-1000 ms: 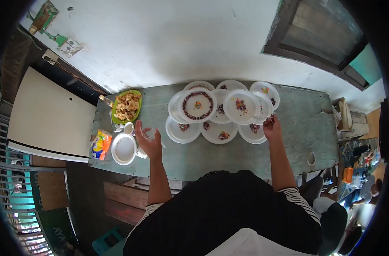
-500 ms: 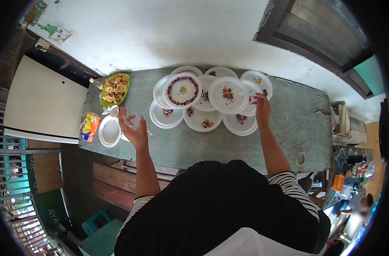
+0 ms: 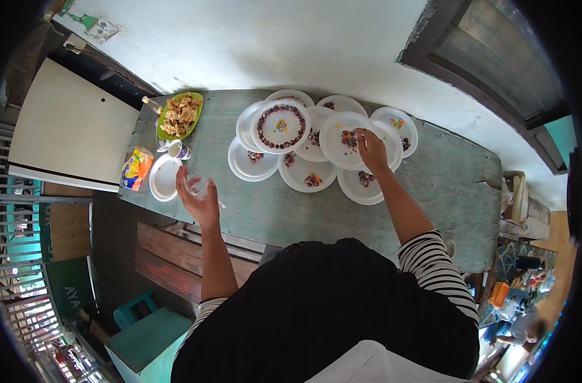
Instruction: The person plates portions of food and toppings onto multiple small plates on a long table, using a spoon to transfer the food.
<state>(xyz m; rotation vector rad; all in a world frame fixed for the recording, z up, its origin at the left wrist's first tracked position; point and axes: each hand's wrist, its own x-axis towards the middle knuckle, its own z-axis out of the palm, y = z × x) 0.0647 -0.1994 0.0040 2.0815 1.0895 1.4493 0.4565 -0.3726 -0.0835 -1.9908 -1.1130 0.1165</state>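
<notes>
My left hand (image 3: 201, 203) is curled around a clear plastic cup (image 3: 196, 185), held over the table's front left part. Under my right hand (image 3: 372, 153) is a white plate (image 3: 335, 153) lying on top of others. My right fingertips are together at its small pile of dark round beads and colourful bits (image 3: 349, 138); whether they pinch one is hidden. Left of it, another raised white plate (image 3: 265, 136) carries a ring of dark round beads (image 3: 303, 135) around a colourful cluster (image 3: 281, 126). Several more white plates with similar small piles lie around and beneath these two.
On the table's left stand a green plate of brown food (image 3: 181, 116), a small bottle (image 3: 151, 105), a paper cup (image 3: 179, 150), an orange packet (image 3: 136, 168) and a white plate (image 3: 165, 179). A wall (image 3: 252, 45) runs behind. A bench (image 3: 169, 255) stands in front.
My right hand has moved left, from the right-hand plates to the pile on the top plate. My left hand still holds the cup. The view has shifted slightly.
</notes>
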